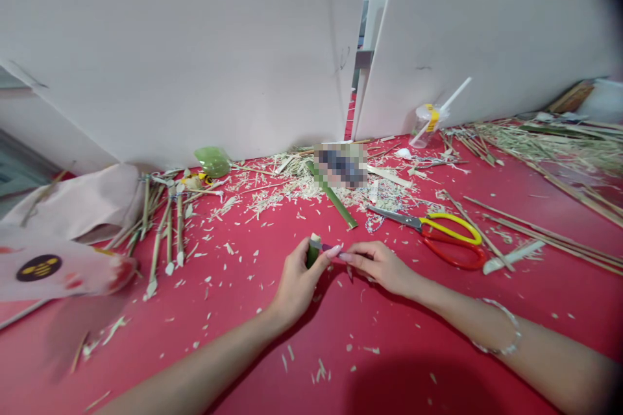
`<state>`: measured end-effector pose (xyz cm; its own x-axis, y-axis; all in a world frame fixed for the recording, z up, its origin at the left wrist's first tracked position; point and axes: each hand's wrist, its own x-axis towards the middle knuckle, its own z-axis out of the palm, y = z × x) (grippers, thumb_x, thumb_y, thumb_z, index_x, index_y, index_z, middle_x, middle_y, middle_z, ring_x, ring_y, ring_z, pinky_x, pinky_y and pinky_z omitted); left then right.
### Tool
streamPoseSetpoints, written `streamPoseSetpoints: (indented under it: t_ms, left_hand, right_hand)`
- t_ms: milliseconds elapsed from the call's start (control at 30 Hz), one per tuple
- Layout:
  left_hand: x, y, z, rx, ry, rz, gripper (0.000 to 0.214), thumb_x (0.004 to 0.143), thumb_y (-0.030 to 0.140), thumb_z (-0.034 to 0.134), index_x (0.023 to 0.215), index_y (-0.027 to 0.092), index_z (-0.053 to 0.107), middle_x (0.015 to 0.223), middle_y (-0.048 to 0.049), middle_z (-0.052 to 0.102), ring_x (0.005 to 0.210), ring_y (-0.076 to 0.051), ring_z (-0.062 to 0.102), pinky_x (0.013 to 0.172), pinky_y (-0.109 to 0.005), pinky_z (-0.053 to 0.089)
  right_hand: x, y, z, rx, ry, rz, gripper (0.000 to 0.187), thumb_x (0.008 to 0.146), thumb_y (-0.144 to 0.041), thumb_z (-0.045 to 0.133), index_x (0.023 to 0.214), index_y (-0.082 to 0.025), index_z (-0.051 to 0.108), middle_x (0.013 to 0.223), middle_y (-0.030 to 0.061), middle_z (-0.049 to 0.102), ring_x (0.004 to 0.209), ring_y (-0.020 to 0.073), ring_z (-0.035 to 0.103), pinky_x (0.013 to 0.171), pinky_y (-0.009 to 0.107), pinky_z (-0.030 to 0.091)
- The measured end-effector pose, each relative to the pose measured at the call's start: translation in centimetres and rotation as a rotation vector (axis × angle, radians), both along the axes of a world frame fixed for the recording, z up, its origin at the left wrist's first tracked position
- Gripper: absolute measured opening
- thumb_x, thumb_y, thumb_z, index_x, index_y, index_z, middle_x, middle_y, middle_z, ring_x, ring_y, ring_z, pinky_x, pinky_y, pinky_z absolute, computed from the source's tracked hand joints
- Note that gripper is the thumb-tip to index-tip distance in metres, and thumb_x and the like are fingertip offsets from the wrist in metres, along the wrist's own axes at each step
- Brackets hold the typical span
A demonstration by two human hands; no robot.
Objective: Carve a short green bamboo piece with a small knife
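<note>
Left hand (298, 277): curled right round a short green bamboo-like cylinder (313, 255), seemingly steadying it
Right hand (384, 267): fingertips pressed together just beside the left thumb, pinching what I can't tell
Yellow-and-red-handled metal scissors (422, 223): beyond the right hand, apparently within easy reach
</note>
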<state>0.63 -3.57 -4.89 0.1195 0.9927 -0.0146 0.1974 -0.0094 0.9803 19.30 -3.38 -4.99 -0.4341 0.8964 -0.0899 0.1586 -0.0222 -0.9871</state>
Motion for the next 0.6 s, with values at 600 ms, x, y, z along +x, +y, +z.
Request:
streamPoseSetpoints:
  t_ms: [600]
  left_hand:
    - [0.16, -0.18, 0.12, -0.008, -0.093, -0.039, 0.035, 0.082, 0.045, 0.065, 0.072, 0.019, 0.044, 0.066, 0.0063, 0.035, 0.062, -0.01, 0.032, 0.059, -0.026, 0.029]
  right_hand:
    - [0.39, 0.78, 0.44, -0.152, 0.048, 0.104, 0.052, 0.08, -0.065, 0.062, 0.068, -0.014, 0.058, 0.045, -0.0075, 0.04, 0.04, 0.0065, 0.032, 0.043, 0.022, 0.022]
